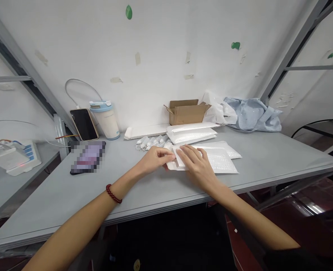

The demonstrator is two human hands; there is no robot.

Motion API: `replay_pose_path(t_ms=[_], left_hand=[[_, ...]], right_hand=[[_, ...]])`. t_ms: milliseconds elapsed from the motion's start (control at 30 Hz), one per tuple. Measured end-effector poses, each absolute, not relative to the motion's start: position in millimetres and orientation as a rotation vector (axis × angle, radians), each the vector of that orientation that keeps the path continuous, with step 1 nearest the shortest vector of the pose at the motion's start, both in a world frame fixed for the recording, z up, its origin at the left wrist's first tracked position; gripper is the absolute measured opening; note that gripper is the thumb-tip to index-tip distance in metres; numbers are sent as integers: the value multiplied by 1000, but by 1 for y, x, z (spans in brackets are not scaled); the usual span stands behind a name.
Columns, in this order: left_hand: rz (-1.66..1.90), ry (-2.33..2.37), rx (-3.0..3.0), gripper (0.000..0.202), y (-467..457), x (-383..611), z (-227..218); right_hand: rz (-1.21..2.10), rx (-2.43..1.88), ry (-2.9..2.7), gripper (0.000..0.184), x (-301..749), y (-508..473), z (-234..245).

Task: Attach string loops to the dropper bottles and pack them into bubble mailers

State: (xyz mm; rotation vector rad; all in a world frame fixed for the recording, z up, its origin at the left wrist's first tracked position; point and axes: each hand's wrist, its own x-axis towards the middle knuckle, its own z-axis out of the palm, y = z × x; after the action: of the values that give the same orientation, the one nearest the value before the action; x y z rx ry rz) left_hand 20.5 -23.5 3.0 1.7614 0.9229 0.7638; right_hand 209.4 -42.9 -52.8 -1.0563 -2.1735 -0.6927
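Observation:
A white bubble mailer (223, 162) lies flat on the grey table (268, 154), on top of another one. My left hand (154, 159) pinches the mailer's left end, where the flap is, with fingers closed. My right hand (197, 162) lies flat on the mailer, fingers stretched out and pressing the flap end down. A red bead bracelet sits on my left wrist. Just behind my hands lie several small white items (151, 142) in a loose row.
A stack of white mailers (191, 133) and an open cardboard box (185, 112) stand behind. Further left are a long white sleeve (145, 131), a blue-lidded cup (106, 119), a propped phone (84, 124) and a flat phone (88, 158). Blue cloth (253, 114) lies at back right.

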Motion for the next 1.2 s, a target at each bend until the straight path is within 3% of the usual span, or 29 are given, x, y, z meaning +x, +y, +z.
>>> replay_pose_path(t_ms=[100,500,667,1000,1200], left_hand=[[886,937,1679,20,-23,18,8],[1256,1025,2032,29,-31,25,-9],[1108,838,2536,26,-26,23,-14],[844,809,2718,67,-29,31,-35],[835,838,2676,45,-31,34,-39]], right_hand=[[-690,-1056,-2165,50,210,-42,-53],[-725,-1029,-2065,27,210,-43,-49],[-732,-972,-2049,23,211,-43,-52],[-715,-746,-2043,21,210,-46,-49],[-707,-661,-1971,15,209,-45,-49]])
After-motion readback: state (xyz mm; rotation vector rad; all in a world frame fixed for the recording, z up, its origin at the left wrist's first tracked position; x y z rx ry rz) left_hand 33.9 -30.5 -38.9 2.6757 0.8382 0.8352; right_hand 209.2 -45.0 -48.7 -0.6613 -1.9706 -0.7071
